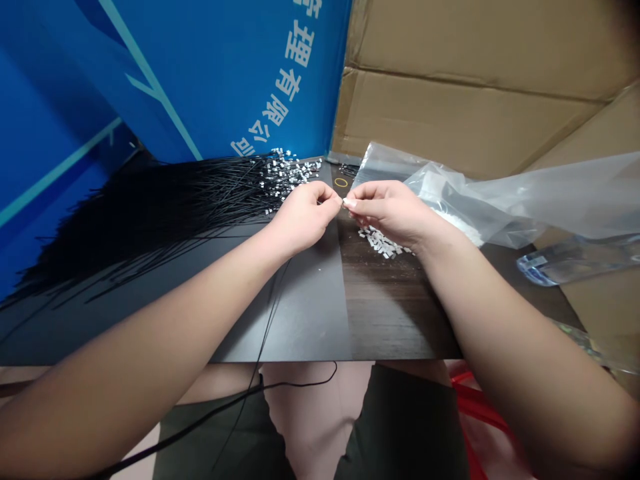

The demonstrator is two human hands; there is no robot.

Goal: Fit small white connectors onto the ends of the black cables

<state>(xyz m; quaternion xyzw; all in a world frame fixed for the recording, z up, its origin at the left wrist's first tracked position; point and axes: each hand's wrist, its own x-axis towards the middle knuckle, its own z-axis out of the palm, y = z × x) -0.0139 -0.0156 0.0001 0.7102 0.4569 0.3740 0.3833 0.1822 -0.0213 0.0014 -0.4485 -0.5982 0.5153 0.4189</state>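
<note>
Black wires (165, 200) fanned across dark tabletop (300, 313), white-tipped ends (287, 175) bunched toward the hands, apparently to keep them within easy reach. Left hand (303, 217) pinches thumb to fingers on something too fine to make out; right hand (387, 212) closes its fingertips (350, 203) on a tiny white piece (344, 203), held up off the tabletop, the two hands nearly touching. Loose white connectors (380, 243) heaped just below the right hand, handy; plastic bag (480, 193) beyond

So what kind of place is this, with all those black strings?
It's probably a small workshop where things get put together by hand. There's a big bunch of black wires with little white ends, a heap of small white connectors, and brown cardboard propped up behind them.
</note>
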